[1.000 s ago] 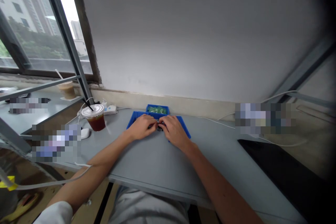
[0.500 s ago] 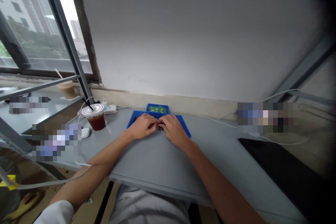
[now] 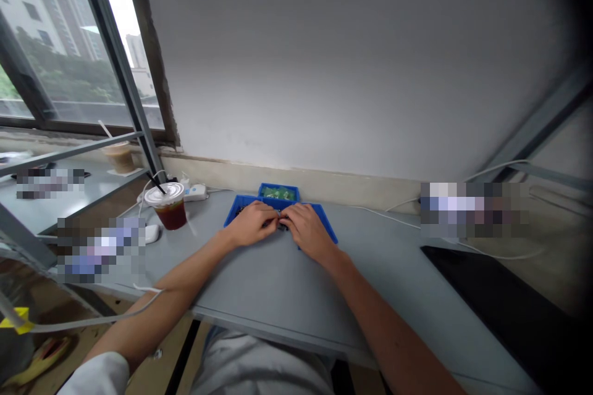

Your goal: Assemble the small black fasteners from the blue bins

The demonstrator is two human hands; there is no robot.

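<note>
My left hand [image 3: 252, 223] and my right hand [image 3: 306, 228] meet above the desk, fingertips pinched close together. Between them is a small dark piece [image 3: 282, 226], too small and too covered by fingers to name. Under and behind my hands lie blue trays: the left one [image 3: 230, 216] holds small dark parts mostly hidden by my left hand, and the right one [image 3: 330, 228] is largely covered by my right hand. At the back, a smaller blue tray [image 3: 263, 186] contains green pieces [image 3: 278, 194].
A lidded cup of dark red drink [image 3: 170, 213] with a black straw stands left on the grey desk [image 3: 273, 290]. Near it are a white power strip [image 3: 195, 192] and a white mouse-like object [image 3: 152, 234]. A black mat [image 3: 500, 302] lies at right; a cable [image 3: 92, 323] crosses by my left forearm.
Both hands stay at nearly the same place, fingertips still together with only a slight shift. The view has moved very slightly.
</note>
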